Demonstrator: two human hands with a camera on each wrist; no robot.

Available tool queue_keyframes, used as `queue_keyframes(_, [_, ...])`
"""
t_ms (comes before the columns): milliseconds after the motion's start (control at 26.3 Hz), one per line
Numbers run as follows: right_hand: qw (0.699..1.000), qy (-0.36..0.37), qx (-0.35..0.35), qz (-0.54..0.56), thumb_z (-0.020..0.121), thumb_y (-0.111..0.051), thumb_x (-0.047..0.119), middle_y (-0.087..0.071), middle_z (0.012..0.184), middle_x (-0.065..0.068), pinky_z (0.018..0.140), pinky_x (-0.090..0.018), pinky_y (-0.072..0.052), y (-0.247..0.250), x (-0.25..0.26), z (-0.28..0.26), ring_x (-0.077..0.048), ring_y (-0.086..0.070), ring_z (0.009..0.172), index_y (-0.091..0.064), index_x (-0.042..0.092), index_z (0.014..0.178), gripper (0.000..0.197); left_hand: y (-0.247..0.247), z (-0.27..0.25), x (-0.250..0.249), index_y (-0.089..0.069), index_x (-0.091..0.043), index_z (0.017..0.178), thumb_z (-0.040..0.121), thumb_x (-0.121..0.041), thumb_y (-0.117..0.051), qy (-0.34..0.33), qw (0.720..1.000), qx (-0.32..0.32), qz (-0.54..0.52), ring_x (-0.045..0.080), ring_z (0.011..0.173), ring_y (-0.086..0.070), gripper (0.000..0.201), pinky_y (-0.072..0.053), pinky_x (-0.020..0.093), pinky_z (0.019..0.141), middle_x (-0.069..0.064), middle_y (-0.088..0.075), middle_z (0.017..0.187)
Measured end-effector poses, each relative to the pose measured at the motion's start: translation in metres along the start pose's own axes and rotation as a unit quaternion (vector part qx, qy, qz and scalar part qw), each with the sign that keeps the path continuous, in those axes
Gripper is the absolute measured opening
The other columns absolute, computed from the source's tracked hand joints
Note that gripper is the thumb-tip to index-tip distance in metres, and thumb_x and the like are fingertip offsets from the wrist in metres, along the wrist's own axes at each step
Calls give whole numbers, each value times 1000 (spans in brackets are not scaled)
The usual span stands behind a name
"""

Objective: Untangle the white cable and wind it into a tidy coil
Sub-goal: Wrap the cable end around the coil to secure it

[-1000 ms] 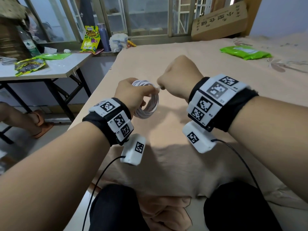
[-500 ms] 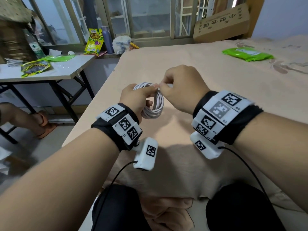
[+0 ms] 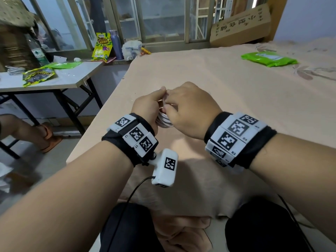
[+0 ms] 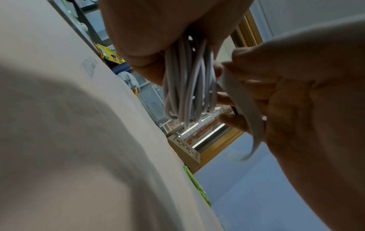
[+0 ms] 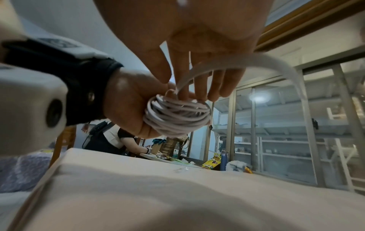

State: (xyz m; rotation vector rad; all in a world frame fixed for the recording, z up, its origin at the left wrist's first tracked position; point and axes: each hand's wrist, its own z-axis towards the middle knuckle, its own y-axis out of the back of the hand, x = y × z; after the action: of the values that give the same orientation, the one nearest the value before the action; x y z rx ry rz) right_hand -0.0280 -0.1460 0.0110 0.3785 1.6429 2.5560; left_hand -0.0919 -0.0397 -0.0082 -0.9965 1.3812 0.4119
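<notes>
A big bed [image 3: 227,84] with a peach sheet fills most of the room ahead. Its near left edge runs up and away, and past that edge the floor [image 3: 41,171] drops down. The sheet is bare and flat all around the hands, with lots of room to the right and far ahead.

To the left, past the bed edge, stands a white folding table [image 3: 72,77] with black legs. There is a gap of floor between the table and the bed. Snack bags lie on the table. A cardboard box [image 3: 240,26] leans by the window at the far side of the bed. A green packet [image 3: 269,59] lies on the sheet, well apart from the hands, far to the right.

Both hands are up above the sheet, close to the near left edge of the bed. The left hand [image 3: 147,108] has its fingers curled round the white cable [image 5: 177,115], which is wound into a small round bundle of many loops. The bundle hangs from this hand and does not touch the sheet. The right hand [image 3: 190,110] touches the left one. Its fingertips [image 5: 217,90] reach down to the top of the bundle, and it pinches a flat white strap [image 5: 247,62] that bends in an arc from the bundle.
</notes>
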Motion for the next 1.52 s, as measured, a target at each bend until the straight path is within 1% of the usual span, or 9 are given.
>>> queue_keyframes(114, [998,-32,3,61,95,-42,31,-46,127,3,97,-38,-39,-4,-8,1,-20,-37,117,-72,22,95,32,0,-1,-3,-66,-10,85,89,-16,-62,0,999,42,-5,18,57,-58,9,-46,24,50,3,-61,68])
queue_keyframes(342, [963,-127,-59,232,82,-59,13,-58,105,3,83,-25,-43,-2,-17,11,-16,-54,99,-69,14,62,22,-2,-9,-8,-59,-4,78,85,0,-60,-55,996,33,62,8,37,-44,8,-35,15,39,-1,-53,49])
queue_keyframes(456, [894,-200,-124,382,68,-71,7,-68,92,-14,75,-38,-57,2,-19,15,-27,-67,84,-71,2,75,9,-2,-12,-9,-61,0,86,87,2,-56,-51,996,58,49,6,37,-44,5,-35,14,37,0,-55,51])
queue_keyframes(570, [834,-263,-83,478,66,-80,8,-65,94,-12,71,-36,-59,5,-23,18,-22,-67,76,-60,8,99,39,-1,-13,-12,-61,-1,88,84,9,-47,-43,997,60,33,9,44,-53,17,-35,14,37,6,-60,61])
queue_keyframes(799, [804,-264,38,531,79,-69,13,-72,85,-15,56,-28,-47,12,-19,16,-23,-63,62,-69,4,95,18,-1,-10,-12,-57,-5,78,78,14,-44,-41,997,9,70,9,35,-38,23,-31,15,37,9,-49,60])
queue_keyframes(989, [658,-296,85,687,89,-48,30,-67,90,-11,72,-33,-32,10,-34,14,-33,-64,78,-60,12,106,28,-4,-15,-15,-59,-5,86,80,16,-43,-31,995,71,60,7,33,-36,27,-30,15,35,10,-54,66])
queue_keyframes(1255, [645,-266,50,715,77,-53,16,-61,120,-30,89,-44,-27,4,-37,10,-37,-52,102,-65,2,120,46,-4,-19,-17,-55,13,110,76,19,-45,-56,991,92,75,5,36,-38,36,-32,14,36,15,-49,81])
queue_keyframes(1407, [654,-246,66,712,78,-43,7,-62,103,-20,64,-31,-46,4,-37,10,-33,-56,84,-58,2,126,51,-1,-19,-14,-57,14,116,74,13,-53,-60,990,87,94,7,41,-40,42,-35,14,39,19,-52,88])
queue_keyframes(1521, [703,-232,65,669,81,-42,-1,-60,96,-18,69,-31,-52,6,-33,10,-24,-56,71,-65,4,111,38,1,-17,-13,-62,10,107,64,4,-56,-47,990,92,96,10,46,-40,44,-35,13,40,19,-54,96])
